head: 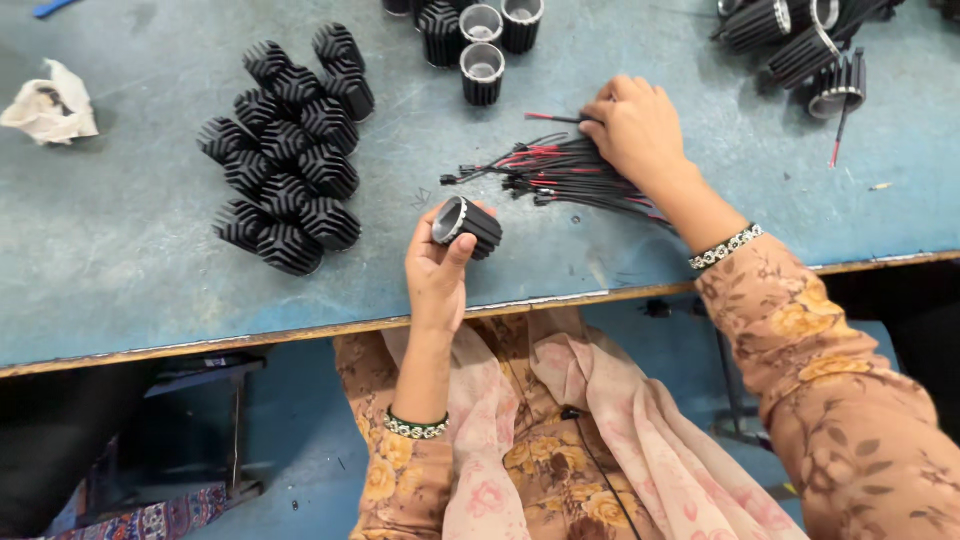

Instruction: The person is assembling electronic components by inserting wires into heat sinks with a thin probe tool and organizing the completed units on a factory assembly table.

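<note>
My left hand [437,270] holds a black finned cylinder [468,226] with a silver rim, tilted, just above the table's front edge. My right hand [637,128] rests on a bundle of thin black and red wires [560,172] lying on the blue-grey table [130,250], fingers pinching one wire at the bundle's upper end. The two hands are apart, the bundle lying between them.
A cluster of several black finned cylinders [290,150] lies at the left. More finned cylinders [482,40] stand upright at the top centre, others with wires [810,50] at the top right. A crumpled white cloth [50,105] lies far left.
</note>
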